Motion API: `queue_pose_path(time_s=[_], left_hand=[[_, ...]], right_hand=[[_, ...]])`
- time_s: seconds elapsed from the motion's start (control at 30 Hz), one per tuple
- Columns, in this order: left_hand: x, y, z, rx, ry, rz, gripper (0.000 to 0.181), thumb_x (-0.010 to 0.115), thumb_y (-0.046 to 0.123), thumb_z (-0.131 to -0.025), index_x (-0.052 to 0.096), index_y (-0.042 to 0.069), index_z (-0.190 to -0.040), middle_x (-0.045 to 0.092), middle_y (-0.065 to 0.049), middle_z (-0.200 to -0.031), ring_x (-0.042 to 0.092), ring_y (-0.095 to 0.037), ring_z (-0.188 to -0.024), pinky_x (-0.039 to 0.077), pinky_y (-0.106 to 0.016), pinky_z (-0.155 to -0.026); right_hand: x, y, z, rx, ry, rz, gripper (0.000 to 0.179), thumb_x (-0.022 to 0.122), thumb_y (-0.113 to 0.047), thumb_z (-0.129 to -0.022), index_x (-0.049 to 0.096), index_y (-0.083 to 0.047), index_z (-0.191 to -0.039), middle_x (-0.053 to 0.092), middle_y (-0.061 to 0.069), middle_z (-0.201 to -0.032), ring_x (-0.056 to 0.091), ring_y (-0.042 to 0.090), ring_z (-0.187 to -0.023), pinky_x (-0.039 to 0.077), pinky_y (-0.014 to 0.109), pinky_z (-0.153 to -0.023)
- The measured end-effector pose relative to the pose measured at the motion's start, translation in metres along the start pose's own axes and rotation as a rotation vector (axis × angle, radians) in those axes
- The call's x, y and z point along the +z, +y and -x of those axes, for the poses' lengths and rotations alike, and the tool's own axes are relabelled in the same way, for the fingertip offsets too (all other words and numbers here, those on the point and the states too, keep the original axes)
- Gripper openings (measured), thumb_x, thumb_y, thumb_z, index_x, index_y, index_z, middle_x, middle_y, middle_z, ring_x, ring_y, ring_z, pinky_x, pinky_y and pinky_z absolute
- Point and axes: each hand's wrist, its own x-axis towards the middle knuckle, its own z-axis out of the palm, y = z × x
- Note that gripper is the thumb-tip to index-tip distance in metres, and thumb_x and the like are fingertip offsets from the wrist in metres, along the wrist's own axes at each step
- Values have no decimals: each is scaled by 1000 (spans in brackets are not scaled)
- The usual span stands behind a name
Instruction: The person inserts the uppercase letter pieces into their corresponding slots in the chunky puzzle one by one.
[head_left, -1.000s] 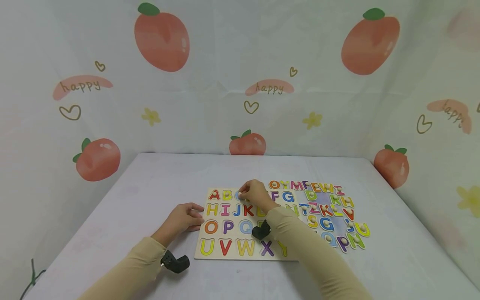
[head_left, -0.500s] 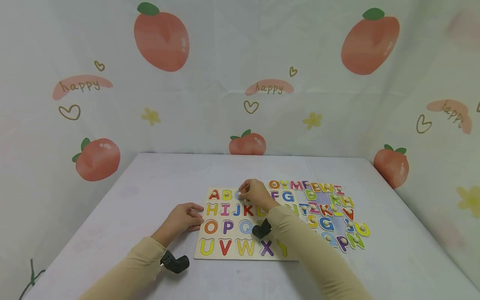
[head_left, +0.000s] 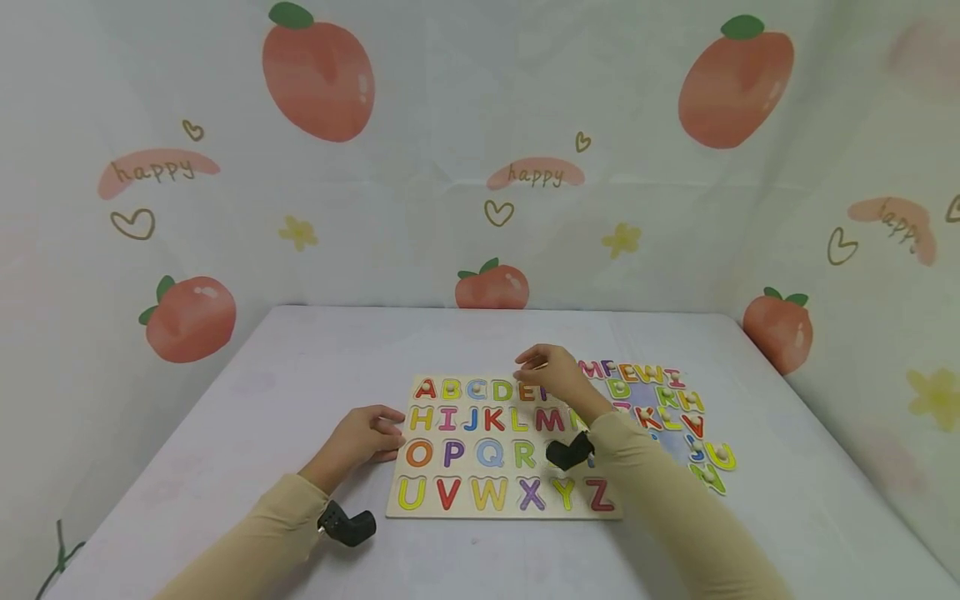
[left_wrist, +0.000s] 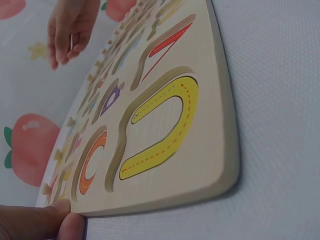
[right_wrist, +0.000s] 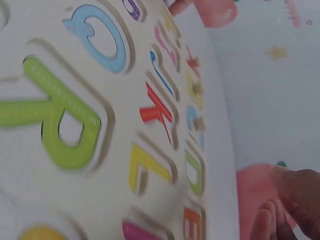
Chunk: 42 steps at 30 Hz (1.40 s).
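1. Left wrist view: letter board [left_wrist: 210, 150] seen close along its thick edge, with the yellow U slot [left_wrist: 188, 112] nearest. Left hand [left_wrist: 37, 220] relaxed at that edge, one fingertip on the rim and another against the side; too little in sight to call a firm pinch. Right hand [left_wrist: 72, 32] hanging beyond, fingers loosely bent. Judged stiff and fairly light, probably apt to slide if nudged; best steadied by the rim, just as here.

2. Right wrist view: thumb and fingers of the right hand apart, nothing visible between them. Wooden knobs [right_wrist: 199, 125] standing up from the filled slots: surest place for a pinch. Letter pieces likely light, rigid and smooth-faced, awkward to lift by their thin sides, hardly fragile.

3. Head view: board flat on the table [head_left: 337, 350], A piece [head_left: 426, 388], B piece [head_left: 451, 388] and C piece [head_left: 477, 389] lying in its top row. Loose letters [head_left: 651, 374] to the right, partly hidden by the right arm. Right hand above the far edge, near the E slot.

4. Compared with half a second ago: right hand off the C piece and farther right; C piece, D slot and Z slot now uncovered, loose O and Y now hidden. Left hand unchanged.
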Motion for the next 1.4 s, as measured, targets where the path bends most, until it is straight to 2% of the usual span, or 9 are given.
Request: queue_pose_path(time_s=[0.17, 0.33, 0.67, 0.83, 1.0, 1.4], left_hand=[[-1, -1, -1, -4, -2, 10, 41, 73, 2, -83, 60, 0, -121, 65, -9, -92, 62, -13, -72, 59, -26, -65], [-1, -1, -2, -6, 4, 14, 41, 73, 2, -82, 60, 0, -121, 65, -9, -92, 62, -13, -72, 59, -26, -65], [0, -1, -1, -18, 8, 3, 41, 73, 3, -83, 60, 0, -122, 64, -10, -93, 63, -14, -72, 59, -26, -65], [0, -2, -1, -18, 7, 4, 41, 73, 2, -83, 60, 0, -122, 64, -10, -93, 63, -14, -73, 59, -26, -65], [1, -2, -2, -26, 18, 5, 41, 73, 3, -83, 60, 1, -122, 64, -10, -92, 63, -14, -72, 59, -25, -65], [5, -2, -3, -25, 34, 2, 43, 73, 3, -82, 60, 1, -123, 64, -9, -91, 63, -14, -71, 59, -25, -64]], right_hand=[[-29, 13, 6, -66, 7, -33, 32, 69, -18, -90, 63, -1, -117, 65, 14, -105, 64, 28, -97, 55, 40, -85], [-52, 23, 15, -98, 44, -28, 34, 67, -19, -92, 61, -1, -120, 64, 16, -110, 63, 31, -104, 55, 42, -88], [-84, 53, 29, -63, 108, -14, 41, 64, -25, -94, 57, -2, -127, 60, 19, -121, 59, 35, -112, 51, 47, -95], [-93, 74, 30, -12, 130, 1, 42, 62, -26, -96, 55, -1, -129, 58, 21, -125, 55, 36, -115, 49, 48, -99], [-96, 90, 31, 63, 110, 18, 42, 61, -25, -96, 54, 0, -129, 56, 22, -127, 53, 37, -115, 48, 47, -99], [-95, 107, 33, 175, 87, 93, 42, 64, -26, -93, 56, 0, -125, 57, 25, -125, 55, 37, -110, 50, 46, -94]])
